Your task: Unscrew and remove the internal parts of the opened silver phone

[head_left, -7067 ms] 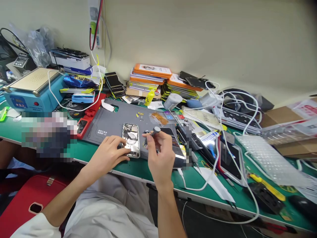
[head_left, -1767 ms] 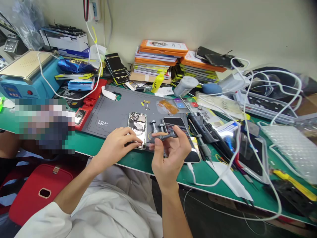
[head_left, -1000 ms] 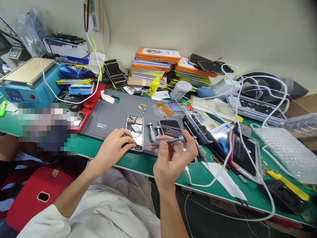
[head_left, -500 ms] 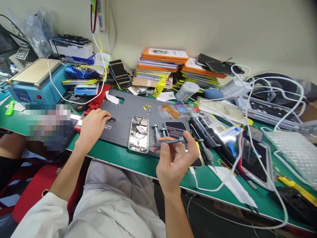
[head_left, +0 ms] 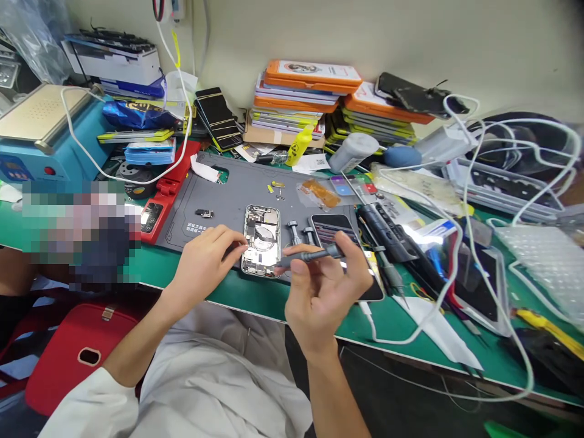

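**Grey mat (head_left: 219, 201) carries the opened phone (head_left: 261, 240)**

Head view: the opened phone lies flat near the bench's front edge, within easy reach. The left hand (head_left: 205, 261) sets loosely curled fingertips at its left side, seemingly to steady it. The right hand (head_left: 319, 286) pinches a slim screwdriver (head_left: 310, 255) level, its tip towards the phone.

Nothing legible on this bench.
White print (head_left: 197, 229) sat on the grey work mat's (head_left: 228, 194) near-left corner, and labels topped the far orange boxes (head_left: 314, 73), all too small to read.

opened phone (head_left: 261, 240) lying flat, grey screwdriver (head_left: 314, 253) held level
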{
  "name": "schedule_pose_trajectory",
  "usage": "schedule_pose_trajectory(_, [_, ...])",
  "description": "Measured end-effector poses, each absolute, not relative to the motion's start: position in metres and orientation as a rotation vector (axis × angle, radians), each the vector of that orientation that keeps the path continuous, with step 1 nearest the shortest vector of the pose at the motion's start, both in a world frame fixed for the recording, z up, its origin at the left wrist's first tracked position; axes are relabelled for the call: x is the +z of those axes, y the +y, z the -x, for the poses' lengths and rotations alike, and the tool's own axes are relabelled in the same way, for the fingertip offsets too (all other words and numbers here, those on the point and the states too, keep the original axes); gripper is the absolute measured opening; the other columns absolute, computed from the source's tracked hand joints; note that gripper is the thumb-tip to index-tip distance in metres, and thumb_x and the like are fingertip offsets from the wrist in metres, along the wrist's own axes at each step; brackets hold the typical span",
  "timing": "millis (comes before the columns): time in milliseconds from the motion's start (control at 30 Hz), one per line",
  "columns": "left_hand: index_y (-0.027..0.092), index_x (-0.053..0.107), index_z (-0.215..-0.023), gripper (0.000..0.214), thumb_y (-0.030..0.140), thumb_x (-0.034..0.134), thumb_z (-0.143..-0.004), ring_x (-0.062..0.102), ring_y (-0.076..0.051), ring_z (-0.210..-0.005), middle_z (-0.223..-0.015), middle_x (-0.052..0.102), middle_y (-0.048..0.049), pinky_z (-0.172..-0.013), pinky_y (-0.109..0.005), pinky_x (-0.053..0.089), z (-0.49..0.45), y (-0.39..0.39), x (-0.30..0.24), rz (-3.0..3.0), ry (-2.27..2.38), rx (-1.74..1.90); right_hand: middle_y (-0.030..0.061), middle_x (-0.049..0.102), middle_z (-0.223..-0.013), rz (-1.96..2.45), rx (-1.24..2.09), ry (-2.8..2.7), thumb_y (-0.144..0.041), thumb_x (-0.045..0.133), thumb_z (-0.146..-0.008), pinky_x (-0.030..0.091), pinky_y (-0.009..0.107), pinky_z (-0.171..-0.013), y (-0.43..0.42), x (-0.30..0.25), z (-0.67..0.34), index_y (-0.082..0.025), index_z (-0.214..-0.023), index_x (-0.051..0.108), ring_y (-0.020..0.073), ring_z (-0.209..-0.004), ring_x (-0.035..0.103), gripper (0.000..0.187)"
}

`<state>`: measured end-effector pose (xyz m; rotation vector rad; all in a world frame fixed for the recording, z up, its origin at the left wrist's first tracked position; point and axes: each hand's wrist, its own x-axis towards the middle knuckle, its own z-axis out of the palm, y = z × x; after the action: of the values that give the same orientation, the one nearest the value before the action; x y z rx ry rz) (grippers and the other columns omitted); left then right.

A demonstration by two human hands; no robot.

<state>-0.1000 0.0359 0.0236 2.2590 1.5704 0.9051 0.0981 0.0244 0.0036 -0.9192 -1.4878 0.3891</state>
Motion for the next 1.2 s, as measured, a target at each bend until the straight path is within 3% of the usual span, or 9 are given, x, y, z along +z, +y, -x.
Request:
schedule_pose_trajectory(167, [0.023, 0.072, -0.105, 0.009, 0.026, 0.069, -0.113, 0.071, -0.019, -0.094, -0.105, 0.080, 0.0003, -0.086, -0.033, 0.051, 0.102, 0.038, 0.021, -2.262, 1.538, 0.872, 0.0056, 0.068, -0.113, 0.818, 0.470, -1.591, -0.016, 0.059, -0.111, 0.073, 0.028, -0.065, 0.030, 0.000, -0.086, -0.037, -0.166, 0.041, 0.0175, -0.090, 0.077, 0.062])
schedule_pose_trajectory(367, [0.022, 0.071, -0.107, 0.013, 0.027, 0.062, -0.116, 0.067, -0.020, -0.093, -0.107, 0.079, -0.0013, -0.094, -0.036, 0.050, 0.104, 0.032, 0.022, -2.358, 1.480, 0.885, 0.0079, 0.068, -0.120, 0.825, 0.450, -1.665, -0.011, 0.060, -0.109, 0.076, 0.035, -0.078, 0.026, -0.008, -0.090, -0.036, -0.168, 0.040, 0.0201, -0.104, 0.079, 0.068])
schedule_pose_trajectory(667, [0.023, 0.071, -0.107, 0.019, 0.031, 0.058, -0.118, 0.067, -0.021, -0.094, -0.108, 0.079, -0.0029, -0.095, -0.037, 0.051, 0.103, 0.032, 0.022, -2.331, 1.489, 0.862, 0.0078, 0.072, -0.118, 0.895, 0.446, -1.695, -0.018, 0.057, -0.113, 0.074, 0.033, -0.074, 0.026, -0.005, -0.090, -0.035, -0.164, 0.040, 0.0206, -0.100, 0.081, 0.057])
schedule_pose_trajectory(800, [0.023, 0.072, -0.107, 0.019, 0.031, 0.059, -0.118, 0.067, -0.021, -0.094, -0.108, 0.080, -0.0031, -0.095, -0.037, 0.052, 0.104, 0.031, 0.022, -2.325, 1.472, 0.869, 0.0067, 0.079, -0.119, 0.894, 0.220, -1.823, -0.017, 0.071, -0.107, 0.074, 0.037, -0.078, 0.028, -0.002, -0.092, -0.037, -0.161, 0.043, 0.0210, -0.095, 0.081, 0.064])
schedule_pose_trajectory(967, [0.023, 0.073, -0.106, 0.017, 0.029, 0.061, -0.117, 0.069, -0.021, -0.094, -0.107, 0.080, -0.0028, -0.093, -0.037, 0.052, 0.105, 0.031, 0.022, -2.292, 1.440, 0.903, 0.0139, 0.074, -0.141, 0.892, 0.245, -1.839, -0.009, 0.044, -0.109, 0.074, 0.044, -0.086, 0.025, 0.000, -0.094, -0.033, -0.171, 0.039, 0.0269, -0.127, 0.077, 0.066])
schedule_pose_trajectory(1100, [0.023, 0.077, -0.108, 0.019, 0.032, 0.062, -0.117, 0.070, -0.021, -0.096, -0.109, 0.080, -0.0040, -0.091, -0.036, 0.052, 0.106, 0.030, 0.022, -2.298, 1.393, 0.907, 0.0149, 0.070, -0.149, 0.928, 0.189, -1.801, -0.013, 0.057, -0.107, 0.074, 0.041, -0.080, 0.023, -0.004, -0.095, -0.035, -0.172, 0.037, 0.0292, -0.131, 0.076, 0.072])
schedule_pose_trajectory(1200, [0.023, 0.081, -0.109, 0.022, 0.031, 0.062, -0.117, 0.070, -0.020, -0.095, -0.109, 0.080, -0.0042, -0.088, -0.035, 0.052, 0.107, 0.030, 0.021, -2.331, 1.356, 0.896, 0.0139, 0.072, -0.146, 0.958, 0.251, -1.766, -0.014, 0.046, -0.111, 0.074, 0.043, -0.084, 0.022, -0.007, -0.095, -0.036, -0.170, 0.041, 0.0283, -0.130, 0.076, 0.063])
